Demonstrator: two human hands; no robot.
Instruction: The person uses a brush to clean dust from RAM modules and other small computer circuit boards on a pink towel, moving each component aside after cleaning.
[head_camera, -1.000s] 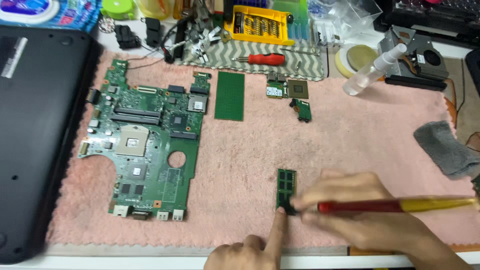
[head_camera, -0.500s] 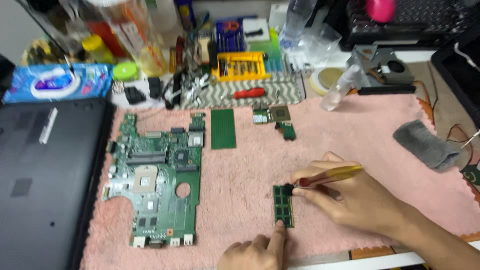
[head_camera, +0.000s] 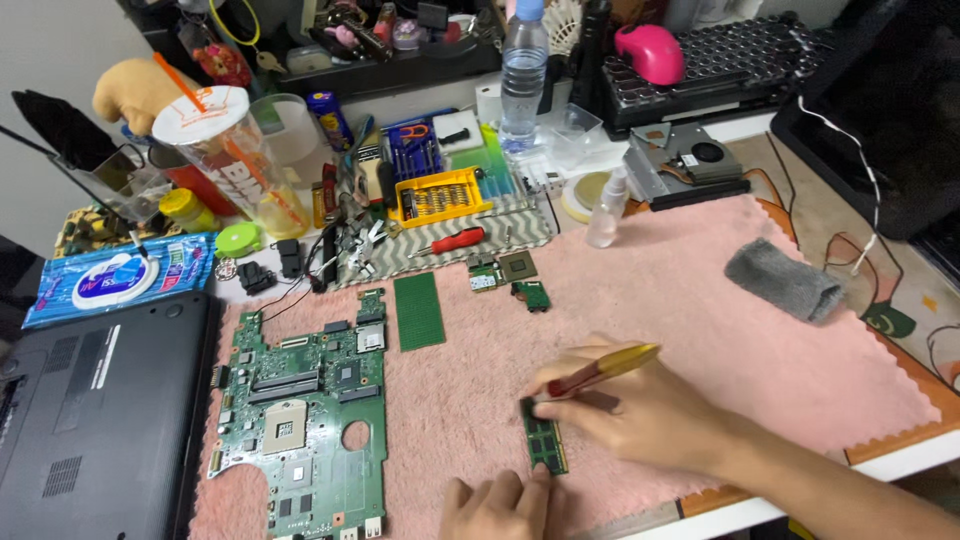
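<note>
Memory module (head_camera: 545, 440) lies flat on pink towel (head_camera: 700, 300) near front desk (head_camera: 900, 462) edge, w/ open towel around it. Left hand (head_camera: 497, 505) cut off by frame bottom, fingertips press module's near end. Right hand (head_camera: 630, 415) grips red-yellow tool (head_camera: 600, 370), tip at module's far end. Module: small green strip, dark chips.
</note>
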